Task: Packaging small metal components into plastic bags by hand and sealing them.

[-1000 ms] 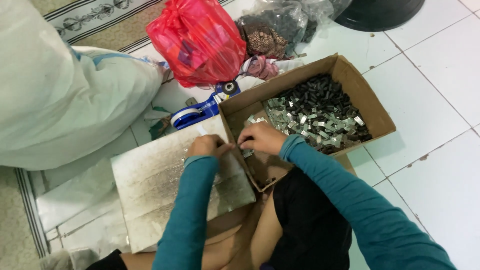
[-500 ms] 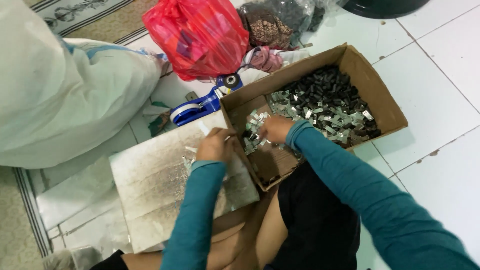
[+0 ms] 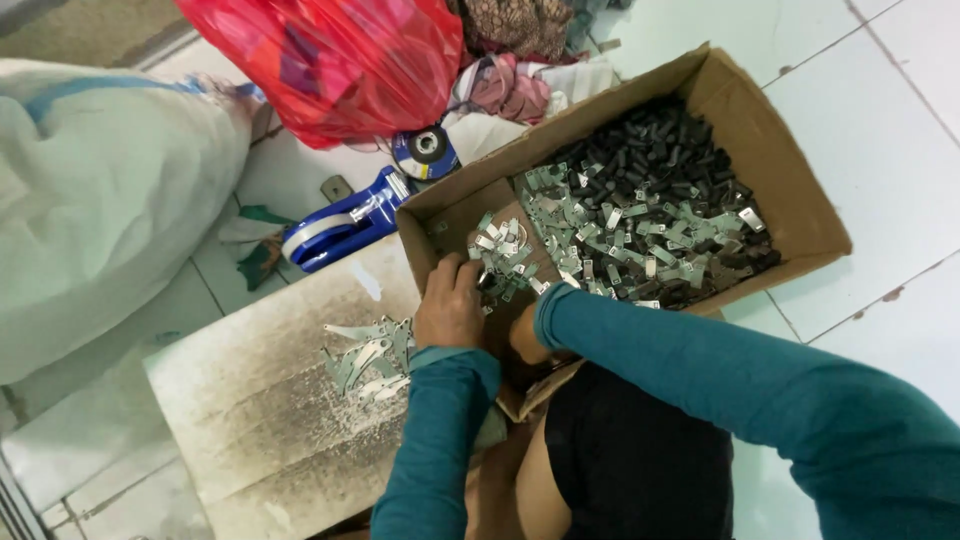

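Observation:
A cardboard box (image 3: pixel 790 190) holds several small silver metal pieces (image 3: pixel 590 235) and a heap of black parts (image 3: pixel 655 150). My left hand (image 3: pixel 450 305) rests at the box's near left corner, fingers curled down onto the silver pieces there. My right hand (image 3: pixel 522 338) sits just to its right and lower, mostly hidden behind the left hand and my teal sleeve. What either hand holds is hidden. A small pile of silver metal strips (image 3: pixel 365 360) lies on a dirty grey board (image 3: pixel 260 420), just left of my left hand.
A red plastic bag (image 3: pixel 340 60) and bundled cloth (image 3: pixel 520 70) lie beyond the box. A blue tool with a round disc (image 3: pixel 350 215) sits on the white tile floor (image 3: pixel 880 90). A large pale sack (image 3: pixel 90 200) fills the left.
Both hands have moved from the board's edge into the box's near corner. The view has closed in on the box. A pile of strips now shows on the board.

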